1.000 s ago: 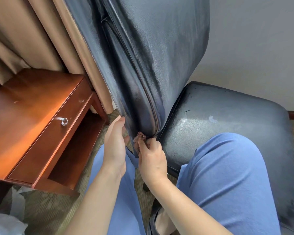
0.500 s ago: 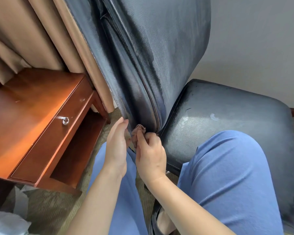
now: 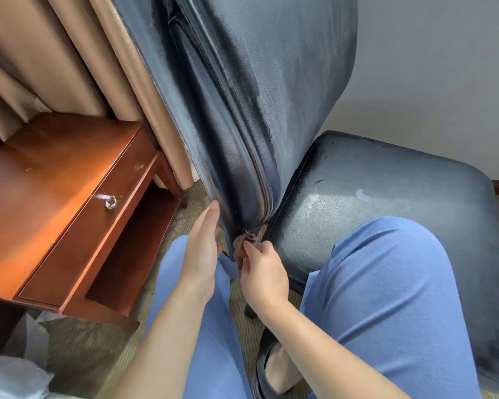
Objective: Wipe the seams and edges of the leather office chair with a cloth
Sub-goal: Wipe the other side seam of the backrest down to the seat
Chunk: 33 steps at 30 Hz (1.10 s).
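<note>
The dark leather chair's backrest (image 3: 242,96) rises through the middle of the view, its side seam facing me. Its worn seat (image 3: 386,191) lies to the right, with my knee in blue trousers resting on it. My right hand (image 3: 264,272) pinches a small brownish cloth (image 3: 242,244) against the bottom corner of the backrest seam. My left hand (image 3: 202,251) lies flat along the backrest's left edge, fingers together, steadying it. Most of the cloth is hidden in my right fingers.
A reddish wooden side table (image 3: 55,197) with a ring-pull drawer (image 3: 110,201) stands close on the left. Beige curtains (image 3: 55,53) hang behind it. A grey wall (image 3: 429,67) is at the right. Crumpled plastic (image 3: 9,372) lies on the carpet at bottom left.
My right hand with the cloth rose slightly along the seam's lower end, then dropped back to the bottom corner. The left hand stayed on the backrest edge.
</note>
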Tool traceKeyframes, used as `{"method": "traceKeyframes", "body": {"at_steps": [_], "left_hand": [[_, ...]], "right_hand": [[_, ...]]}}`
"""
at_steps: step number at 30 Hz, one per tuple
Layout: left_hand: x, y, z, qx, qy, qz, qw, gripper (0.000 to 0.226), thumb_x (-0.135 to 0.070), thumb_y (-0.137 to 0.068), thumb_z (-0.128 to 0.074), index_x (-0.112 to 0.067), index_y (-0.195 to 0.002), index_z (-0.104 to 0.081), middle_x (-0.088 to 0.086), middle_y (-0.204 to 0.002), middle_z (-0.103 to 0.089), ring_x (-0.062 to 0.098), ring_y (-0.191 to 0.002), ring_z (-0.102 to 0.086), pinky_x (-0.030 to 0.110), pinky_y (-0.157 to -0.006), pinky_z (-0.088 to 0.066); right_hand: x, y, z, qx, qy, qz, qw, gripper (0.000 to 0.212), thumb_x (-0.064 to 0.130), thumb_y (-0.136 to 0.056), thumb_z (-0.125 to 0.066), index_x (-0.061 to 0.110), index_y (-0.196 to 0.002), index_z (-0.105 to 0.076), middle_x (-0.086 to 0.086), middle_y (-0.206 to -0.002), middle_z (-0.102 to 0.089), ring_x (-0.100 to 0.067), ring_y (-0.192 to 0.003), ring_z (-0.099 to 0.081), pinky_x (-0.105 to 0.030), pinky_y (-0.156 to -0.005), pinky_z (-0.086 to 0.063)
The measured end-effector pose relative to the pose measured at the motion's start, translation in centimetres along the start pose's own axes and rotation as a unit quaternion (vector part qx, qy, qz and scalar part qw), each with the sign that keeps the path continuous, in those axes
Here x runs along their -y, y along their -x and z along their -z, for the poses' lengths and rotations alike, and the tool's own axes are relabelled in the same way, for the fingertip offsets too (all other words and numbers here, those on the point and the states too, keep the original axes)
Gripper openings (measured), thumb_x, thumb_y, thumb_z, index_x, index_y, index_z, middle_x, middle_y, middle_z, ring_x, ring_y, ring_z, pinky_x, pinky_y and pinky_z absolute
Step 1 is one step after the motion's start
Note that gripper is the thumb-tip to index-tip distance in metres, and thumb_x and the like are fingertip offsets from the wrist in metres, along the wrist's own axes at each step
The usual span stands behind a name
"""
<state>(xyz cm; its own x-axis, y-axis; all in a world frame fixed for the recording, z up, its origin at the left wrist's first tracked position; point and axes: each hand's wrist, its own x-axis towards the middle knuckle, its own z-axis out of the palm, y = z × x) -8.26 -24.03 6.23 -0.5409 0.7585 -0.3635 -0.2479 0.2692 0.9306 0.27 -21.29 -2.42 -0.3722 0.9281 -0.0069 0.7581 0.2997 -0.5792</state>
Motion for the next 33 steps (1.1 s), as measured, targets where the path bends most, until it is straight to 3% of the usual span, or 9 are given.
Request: {"method": "traceKeyframes", "body": {"at_steps": [5,10,13,19,25,33], "left_hand": [[0.2,-0.5,0.0,0.006,-0.016,0.011,1.0,0.057,-0.059,-0.094,-0.038,-0.029,-0.143,-0.043,-0.009,-0.143,-0.048,0.008,-0.129,-0.044,0.038,-0.112,-0.032],[0.0,-1.2,-0.3,0.007,-0.018,-0.004,1.0,0.048,-0.057,-0.096,-0.033,-0.031,-0.131,-0.054,-0.014,-0.126,-0.06,-0.002,-0.11,-0.052,0.032,-0.097,-0.035],[0.0,-1.7,-0.4,0.001,-0.018,-0.009,1.0,0.047,-0.057,-0.096,-0.032,-0.032,-0.127,-0.056,-0.017,-0.119,-0.062,-0.003,-0.113,-0.052,0.03,-0.096,-0.036],[0.2,-2.8,-0.4,-0.007,-0.018,-0.013,1.0,0.053,-0.06,-0.093,-0.033,-0.031,-0.131,-0.055,-0.013,-0.124,-0.062,0.0,-0.117,-0.053,0.033,-0.103,-0.037],[0.1,-3.1,-0.4,-0.003,-0.011,-0.008,1.0,0.053,-0.058,-0.096,-0.033,-0.03,-0.135,-0.052,-0.011,-0.13,-0.06,0.005,-0.123,-0.051,0.038,-0.112,-0.034],[0.0,-2.9,-0.6,0.007,-0.002,-0.009,1.0,0.05,-0.055,-0.098,-0.031,-0.029,-0.136,-0.051,-0.01,-0.13,-0.059,0.004,-0.123,-0.05,0.032,-0.103,-0.037]], "right_hand": [[-0.1,-0.6,-0.2,-0.001,-0.114,-0.106,0.988,0.021,0.013,-0.092,-0.041,0.012,-0.097,-0.061,-0.006,-0.094,-0.048,-0.027,-0.087,-0.055,-0.03,-0.067,-0.041],[0.7,-1.6,0.4,-0.036,-0.187,-0.121,0.974,0.021,0.014,-0.094,-0.041,0.012,-0.104,-0.06,-0.003,-0.094,-0.046,-0.02,-0.086,-0.051,-0.025,-0.07,-0.036],[1.8,-2.4,0.1,-0.033,-0.218,-0.118,0.968,0.017,0.011,-0.093,-0.041,0.013,-0.094,-0.058,-0.003,-0.096,-0.047,-0.018,-0.084,-0.052,-0.028,-0.073,-0.043],[2.7,-3.6,-0.7,0.005,-0.189,-0.132,0.973,0.019,0.011,-0.092,-0.039,0.012,-0.102,-0.056,-0.003,-0.099,-0.043,-0.027,-0.092,-0.053,-0.033,-0.079,-0.046],[2.8,-3.6,0.3,-0.01,-0.206,-0.131,0.97,0.018,0.01,-0.091,-0.041,0.02,-0.089,-0.055,0.003,-0.093,-0.039,-0.023,-0.088,-0.051,-0.028,-0.072,-0.038],[3.1,-4.5,-0.2,0.063,-0.155,-0.192,0.967,0.029,0.012,-0.092,-0.039,0.017,-0.115,-0.056,-0.006,-0.112,-0.045,-0.028,-0.099,-0.053,-0.033,-0.081,-0.046]]}}
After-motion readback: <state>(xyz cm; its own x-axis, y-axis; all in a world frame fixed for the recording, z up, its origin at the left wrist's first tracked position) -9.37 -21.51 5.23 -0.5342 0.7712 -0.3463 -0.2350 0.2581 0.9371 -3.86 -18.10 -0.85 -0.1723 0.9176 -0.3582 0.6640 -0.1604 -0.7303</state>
